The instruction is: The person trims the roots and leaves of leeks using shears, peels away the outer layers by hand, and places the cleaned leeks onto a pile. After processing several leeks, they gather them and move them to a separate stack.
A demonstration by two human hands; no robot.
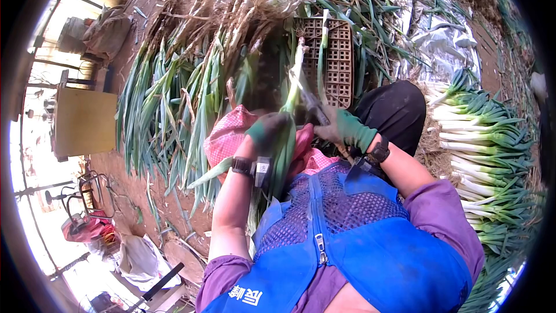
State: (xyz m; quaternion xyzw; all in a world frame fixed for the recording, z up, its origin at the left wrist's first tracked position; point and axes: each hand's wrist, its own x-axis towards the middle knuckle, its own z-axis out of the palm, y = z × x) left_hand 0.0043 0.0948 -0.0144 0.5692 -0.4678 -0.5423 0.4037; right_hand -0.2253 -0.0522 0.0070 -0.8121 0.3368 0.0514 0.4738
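My left hand [270, 130], in a dark green glove, is closed round a thick green onion [282, 149]. Its white shaft points away from me toward the roots, and the green leaves hang down past my wrist. My right hand [346, 129], also gloved, grips a dark, slim tool [313, 106] whose tip lies close beside the onion's shaft; motion blurs it and I cannot tell its exact kind. Beneath both hands a pink checked cloth [227, 135] covers my lap. Just beyond stands a brown plastic crate [337, 64] with a grid surface, a single onion stalk [322, 52] lying across it.
Untrimmed green onions [174, 90] with brown roots lie heaped at the left. Cleaned white-stemmed onions [472, 145] are laid in a row at the right. Leaf scraps [370, 0] and plastic sheeting [443, 46] cover the far ground. A yellowish box [86, 122] stands far left.
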